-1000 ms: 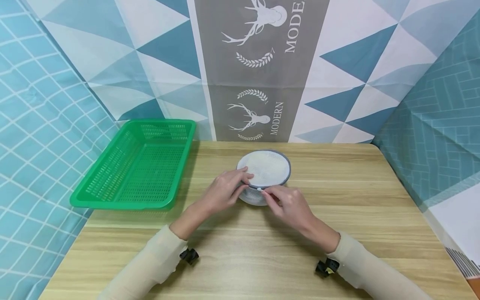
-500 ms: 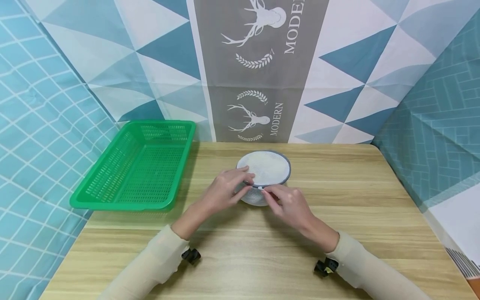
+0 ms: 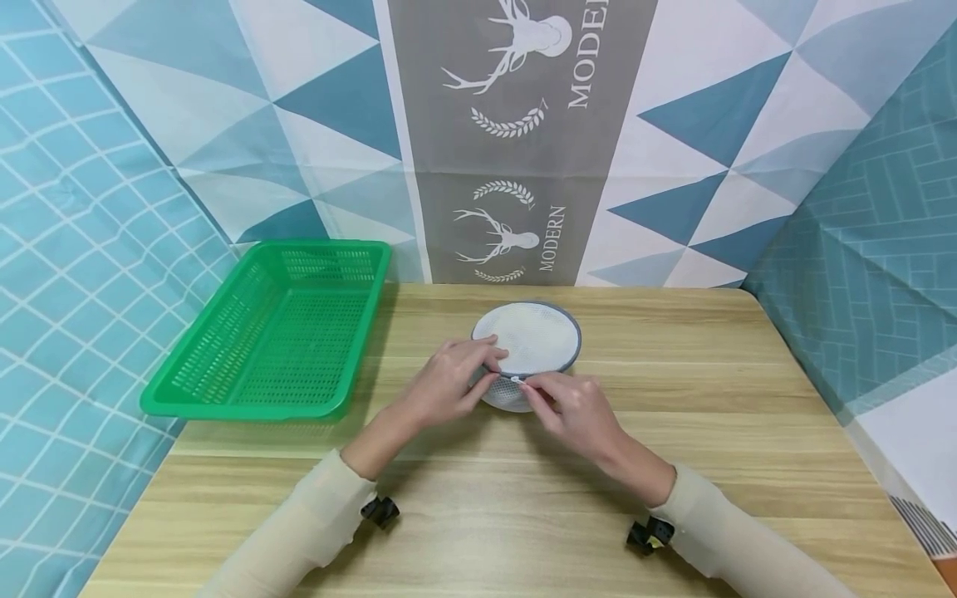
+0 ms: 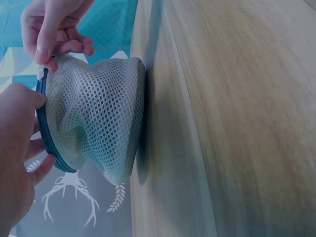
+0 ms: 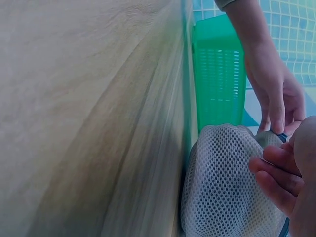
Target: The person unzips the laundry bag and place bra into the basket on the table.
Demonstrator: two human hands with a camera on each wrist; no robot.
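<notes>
Little has moved: your right fingers (image 3: 548,379) pinch the small white zipper pull (image 3: 516,379), your left fingers (image 3: 484,355) the round white mesh bag (image 3: 534,334). Slack mesh could jam the pull.

I face a triangle-patterned wall (image 3: 718,108) split by a grey panel (image 3: 497,158) printed with white stags (image 3: 523,240). A blue gridded sheet (image 3: 75,274) covers my left, a teal brick-patterned sheet (image 3: 882,232) my right; the wood-grain table (image 3: 493,515) gleams softly.
</notes>
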